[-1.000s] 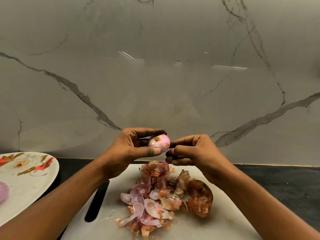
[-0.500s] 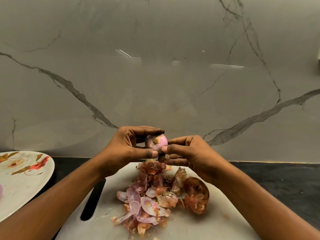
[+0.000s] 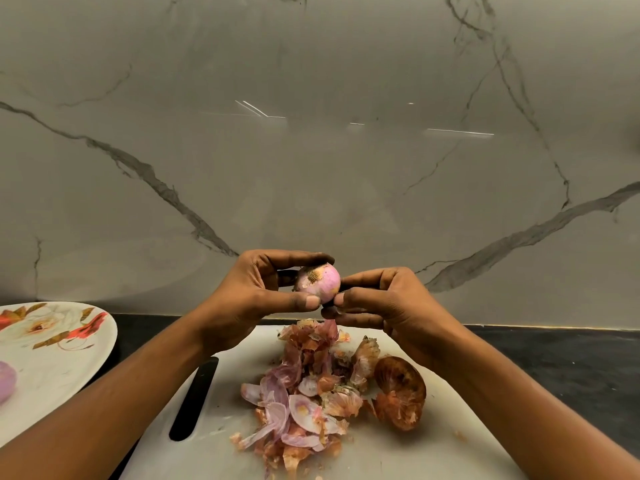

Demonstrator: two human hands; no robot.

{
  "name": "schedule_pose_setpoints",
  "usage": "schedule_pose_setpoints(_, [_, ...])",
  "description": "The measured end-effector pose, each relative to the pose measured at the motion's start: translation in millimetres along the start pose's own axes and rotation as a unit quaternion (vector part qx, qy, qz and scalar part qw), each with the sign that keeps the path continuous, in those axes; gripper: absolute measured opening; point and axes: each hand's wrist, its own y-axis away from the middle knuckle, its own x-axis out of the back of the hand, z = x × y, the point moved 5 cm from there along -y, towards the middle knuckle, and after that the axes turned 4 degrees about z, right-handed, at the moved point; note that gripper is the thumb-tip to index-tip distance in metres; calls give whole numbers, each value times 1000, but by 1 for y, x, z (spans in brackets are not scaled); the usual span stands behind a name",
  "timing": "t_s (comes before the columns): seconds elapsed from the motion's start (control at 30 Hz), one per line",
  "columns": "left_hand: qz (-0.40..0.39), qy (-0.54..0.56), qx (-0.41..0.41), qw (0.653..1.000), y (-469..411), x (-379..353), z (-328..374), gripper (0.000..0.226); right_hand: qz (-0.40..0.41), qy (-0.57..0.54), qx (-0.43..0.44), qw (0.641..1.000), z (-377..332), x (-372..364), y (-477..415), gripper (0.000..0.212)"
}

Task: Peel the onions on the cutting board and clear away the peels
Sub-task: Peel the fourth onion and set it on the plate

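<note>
**Right thumb now set against the onion; the rest has barely shifted**

Since a second ago the right hand has closed in, so its thumbnail now sits on the lower right edge of the onion. The onion itself stays at the same height above the far end of the cutting board. It is pale pink and mostly bare, and its brownish root end faces the camera.

The left hand grips it, with the forefinger curved over the top and the thumb pressed in from below. The right hand's thumb and forefinger pinch at the onion's right side, with the other fingers curled beneath. Whether they hold a strip of skin cannot be told.

Directly below, the peels lie heaped in the middle of the white board, pink pieces mixed with papery brown ones. A brown-skinned onion touches the right edge of the heap. A black handle slot shows on the board's left side.

On the dark counter to the left is a flowered plate, with a peeled onion at the frame's edge. Behind everything is a veined marble wall.
</note>
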Motion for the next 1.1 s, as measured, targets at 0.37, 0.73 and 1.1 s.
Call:
schedule_pose_setpoints(0.37, [-10, 14, 10, 1000, 1, -2, -1, 59, 30, 24, 15, 999, 3, 3, -1, 14])
schedule_pose_setpoints(0.73, [-10, -18, 10, 1000, 1, -2, -2, 60, 15, 25, 3, 1000, 1, 0, -1, 16])
schedule_pose_setpoints(1.1, [-18, -9, 14, 1000, 0, -1, -4, 60, 27, 53, 24, 998, 2, 4, -3, 13])
